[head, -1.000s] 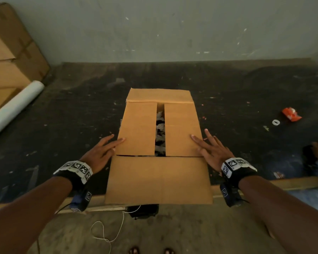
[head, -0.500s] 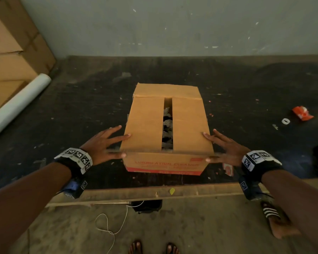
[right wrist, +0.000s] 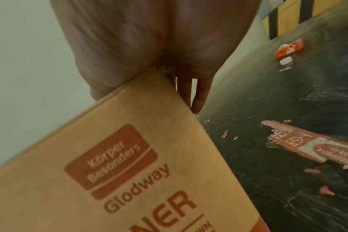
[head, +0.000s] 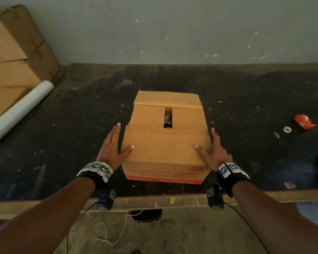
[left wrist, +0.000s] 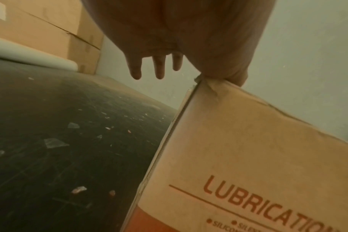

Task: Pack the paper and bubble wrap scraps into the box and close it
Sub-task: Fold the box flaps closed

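A brown cardboard box (head: 165,143) printed "LUBRICATION CLEANER" stands on the dark table. Its two side flaps lie down, and the near flap (head: 165,138) is folded over them. The far flap (head: 167,99) slopes away at the back. White and dark scraps (head: 167,121) show through the slot between the side flaps. My left hand (head: 112,145) lies along the box's left top edge, thumb pressing on the near flap. My right hand (head: 214,149) mirrors it on the right edge. The fingers (left wrist: 159,69) are straight in the left wrist view, and so are the fingers (right wrist: 199,97) in the right wrist view.
Stacked cardboard boxes (head: 13,57) and a white roll (head: 20,109) lie at the far left. An orange wrapper (head: 303,121) and a small white ring (head: 287,129) sit at the right. A torn orange label (right wrist: 312,150) lies right of the box. The table's front edge (head: 154,200) is close behind the box.
The near flap, which hung down the box's front, has been folded up over the side flaps. Both hands slid from the side flaps to the near top corners.
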Tool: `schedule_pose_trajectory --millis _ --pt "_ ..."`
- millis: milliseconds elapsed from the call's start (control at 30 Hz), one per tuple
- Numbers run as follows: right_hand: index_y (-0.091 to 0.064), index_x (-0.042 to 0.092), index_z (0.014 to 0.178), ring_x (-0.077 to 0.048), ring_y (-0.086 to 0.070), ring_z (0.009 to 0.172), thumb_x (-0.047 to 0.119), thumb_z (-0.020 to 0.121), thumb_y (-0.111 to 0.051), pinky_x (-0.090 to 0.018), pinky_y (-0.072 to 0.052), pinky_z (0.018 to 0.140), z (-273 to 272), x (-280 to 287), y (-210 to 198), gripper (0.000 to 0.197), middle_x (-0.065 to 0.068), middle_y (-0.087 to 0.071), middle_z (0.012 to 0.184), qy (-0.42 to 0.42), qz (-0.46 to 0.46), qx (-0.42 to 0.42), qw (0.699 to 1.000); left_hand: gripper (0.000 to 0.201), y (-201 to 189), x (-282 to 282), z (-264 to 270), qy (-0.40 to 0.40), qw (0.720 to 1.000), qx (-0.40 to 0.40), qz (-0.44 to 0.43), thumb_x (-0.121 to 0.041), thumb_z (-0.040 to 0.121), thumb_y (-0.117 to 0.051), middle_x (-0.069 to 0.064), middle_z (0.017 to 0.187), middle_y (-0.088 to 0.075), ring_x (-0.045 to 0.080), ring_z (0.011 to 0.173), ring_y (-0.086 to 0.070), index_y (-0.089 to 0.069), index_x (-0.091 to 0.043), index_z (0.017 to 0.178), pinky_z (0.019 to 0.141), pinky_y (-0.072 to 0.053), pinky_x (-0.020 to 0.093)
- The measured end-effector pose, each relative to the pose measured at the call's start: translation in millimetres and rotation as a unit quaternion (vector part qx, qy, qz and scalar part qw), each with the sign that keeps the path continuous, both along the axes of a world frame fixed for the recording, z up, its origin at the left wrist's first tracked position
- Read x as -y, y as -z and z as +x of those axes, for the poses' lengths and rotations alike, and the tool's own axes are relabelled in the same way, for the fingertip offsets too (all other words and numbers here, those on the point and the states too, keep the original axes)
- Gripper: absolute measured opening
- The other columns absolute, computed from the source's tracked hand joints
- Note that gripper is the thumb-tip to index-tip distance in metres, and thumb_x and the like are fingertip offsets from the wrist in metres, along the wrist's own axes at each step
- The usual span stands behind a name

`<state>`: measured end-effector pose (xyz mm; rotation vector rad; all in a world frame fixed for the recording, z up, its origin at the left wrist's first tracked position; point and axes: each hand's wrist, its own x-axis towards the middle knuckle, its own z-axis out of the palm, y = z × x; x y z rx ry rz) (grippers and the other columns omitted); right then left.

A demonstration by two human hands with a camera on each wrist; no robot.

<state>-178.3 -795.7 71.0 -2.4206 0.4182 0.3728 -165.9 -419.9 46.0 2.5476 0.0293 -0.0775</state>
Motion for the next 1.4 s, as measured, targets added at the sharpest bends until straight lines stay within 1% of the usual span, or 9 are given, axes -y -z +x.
schedule_pose_trajectory --millis 100,233,500,700,800,933,1100,1300,1400 --pt "0.020 0.062 0.145 -0.036 -0.035 0.144 0.073 0.092 -0.040 -0.073 -0.015 0.111 -1.1 -8.9 -8.2 0.082 0.003 -0.006 0.168 -0.059 -0.031 -0.012 0.998 0.071 4.2 5.3 -0.5 0.067 0.995 0.003 0.076 -0.059 0.099 -0.040 -0.003 0.169 0.008 0.033 0.154 -0.008 -0.001 -0.048 0.158 0.121 -0.019 0.059" --pt "0.011 0.058 0.150 -0.040 -0.025 0.147 0.073 0.093 -0.037 -0.067 -0.024 0.111 5.6 -19.5 -16.1 0.076 -0.001 0.021 0.166 -0.116 -0.090 -0.040 0.988 0.064 7.6 9.1 7.6 0.118 0.981 -0.011 0.153 -0.066 0.098 -0.025 -0.009 0.167 0.018 0.026 0.155 0.010 0.001 -0.053 0.156 0.122 -0.004 0.060" --pt "0.010 0.056 0.151 -0.040 -0.033 0.143 0.082 0.087 -0.036 -0.064 -0.030 0.109 7.8 -29.8 -21.3 0.083 -0.007 0.011 0.166 -0.106 -0.127 -0.042 0.985 0.069 5.5 55.6 14.5 0.184 0.947 -0.023 0.262 -0.076 0.093 -0.005 -0.014 0.165 0.024 0.021 0.151 0.026 0.017 -0.051 0.153 0.118 0.008 0.066" --pt "0.007 0.065 0.142 -0.043 -0.038 0.139 0.092 0.070 -0.045 -0.063 -0.040 0.106 43.2 -13.7 -11.3 0.092 -0.007 0.002 0.164 -0.162 -0.115 -0.069 0.978 0.074 -0.3 54.4 12.2 0.193 0.944 -0.024 0.266 -0.082 0.091 -0.009 -0.013 0.165 0.026 0.020 0.152 0.025 0.018 -0.051 0.153 0.119 -0.007 0.064" --pt "0.010 0.062 0.146 -0.042 -0.028 0.145 0.092 0.066 -0.051 -0.062 -0.036 0.109 80.1 -1.5 -18.3 0.105 -0.005 0.004 0.166 -0.181 -0.122 -0.081 0.973 0.075 -2.1 54.5 10.3 0.193 0.946 -0.023 0.260 -0.082 0.091 -0.010 -0.014 0.164 0.028 0.019 0.151 0.026 0.020 -0.051 0.152 0.118 -0.013 0.063" --pt "0.011 0.054 0.151 -0.040 -0.018 0.150 0.091 0.069 -0.050 -0.062 -0.027 0.114 140.2 8.8 -34.8 0.109 -0.009 -0.003 0.167 -0.195 -0.137 -0.065 0.969 0.076 -1.0 54.3 10.8 0.187 0.951 -0.026 0.246 -0.084 0.088 -0.010 -0.018 0.161 0.032 0.017 0.150 0.029 0.021 -0.054 0.151 0.119 -0.012 0.062" --pt "0.003 0.041 0.158 -0.038 -0.029 0.146 0.080 0.082 -0.051 -0.052 -0.029 0.116 217.0 10.5 -43.1 0.101 -0.011 -0.016 0.166 -0.187 -0.125 -0.055 0.973 0.075 1.0 55.7 12.7 0.181 0.952 -0.013 0.247 -0.086 0.088 -0.011 -0.019 0.160 0.033 0.015 0.149 0.030 0.022 -0.057 0.149 0.121 -0.013 0.060" --pt "0.001 0.033 0.160 -0.039 -0.019 0.150 0.069 0.089 -0.054 -0.054 -0.021 0.118 269.5 -5.6 -25.1 0.098 -0.008 -0.004 0.168 -0.124 -0.074 -0.069 0.987 0.077 4.2 56.1 17.1 0.186 0.953 -0.015 0.240 -0.088 0.087 -0.013 -0.020 0.159 0.035 0.015 0.147 0.034 0.021 -0.058 0.148 0.119 -0.008 0.058" --pt "0.003 0.031 0.160 -0.041 -0.023 0.148 0.067 0.088 -0.059 -0.055 -0.024 0.119 278.4 -8.3 -22.3 0.102 -0.011 -0.010 0.167 -0.104 -0.066 -0.037 0.992 0.077 4.6 55.5 18.3 0.187 0.951 -0.021 0.245 -0.088 0.086 -0.012 -0.020 0.158 0.036 0.015 0.147 0.035 0.024 -0.059 0.147 0.120 -0.008 0.057"
